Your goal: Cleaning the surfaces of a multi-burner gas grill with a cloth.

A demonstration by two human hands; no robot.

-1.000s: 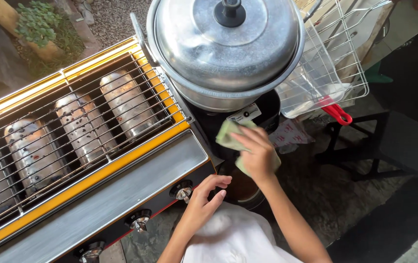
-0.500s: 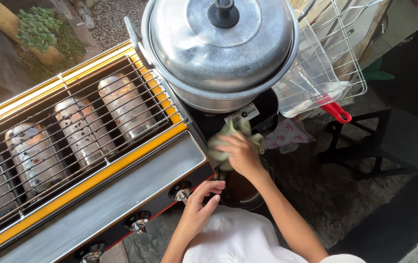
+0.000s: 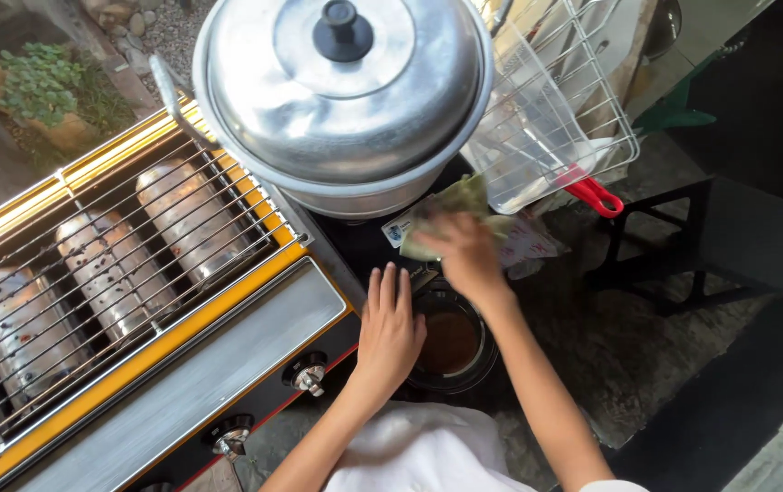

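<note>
Nearest you, a white cloth or garment (image 3: pixel 428 451) sits at the bottom of the view between your forearms. Your left hand (image 3: pixel 390 330) lies flat with its fingers straight and close together, palm down on the dark stove surface (image 3: pixel 355 248) just beside the grill's yellow-trimmed corner — it reads as a brace, steadying you while the other arm does the work. Right beside it is a round dark bowl (image 3: pixel 449 342) of brownish stuff, low and out of the way of the wiping. Your right hand (image 3: pixel 463 251) reaches further forward, wrist bent down, fingers curled and pressing a crumpled green cloth (image 3: pixel 453 202) against the stove top right under the rim of the big pot; the hand is a little blurred, so I can't say exactly how the fingers close on it. The cloth is bunched rather than spread, which suits rubbing in that narrow gap. Above it the large aluminium steamer pot (image 3: pixel 346 100) stands lidded, black knob on top. To your left the gas grill (image 3: pixel 109 264) shows its wire rack and control knobs (image 3: pixel 308 374); to the right, further off, a wire dish rack (image 3: pixel 565 109) holds a red-handled tool (image 3: pixel 595 193).
</note>
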